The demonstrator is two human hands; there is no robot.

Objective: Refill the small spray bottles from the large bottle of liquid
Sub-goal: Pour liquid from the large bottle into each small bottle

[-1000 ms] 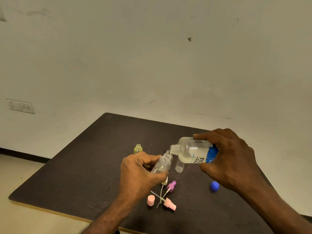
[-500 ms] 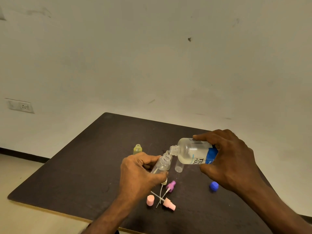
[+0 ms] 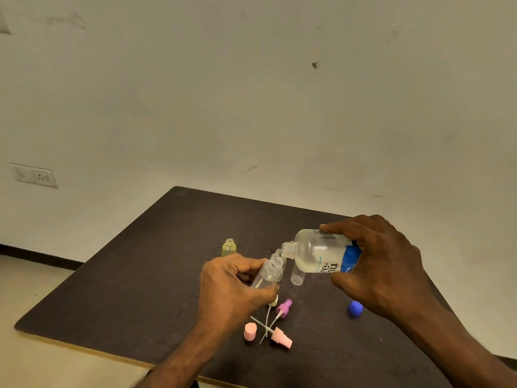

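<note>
My right hand (image 3: 383,264) grips the large clear bottle (image 3: 316,254) with a blue label, tipped on its side, its open neck pointing left. My left hand (image 3: 229,287) holds a small clear spray bottle (image 3: 268,273), tilted, with its open mouth just under the large bottle's neck. Behind it another small clear bottle's mouth (image 3: 279,252) shows. A capless clear tube bottle (image 3: 297,275) stands under the large bottle. A small yellow bottle (image 3: 228,247) stands open to the left.
On the dark table (image 3: 134,275) lie a purple spray head (image 3: 284,308), a pink spray head (image 3: 281,338), a pink cap (image 3: 250,333), a white dip tube (image 3: 268,317) and the blue cap (image 3: 355,308). The table's front edge is close. A wall socket (image 3: 36,176) is at the left.
Both hands and the two bottles stay almost still; the large bottle's neck has stayed at the small bottle's mouth.
</note>
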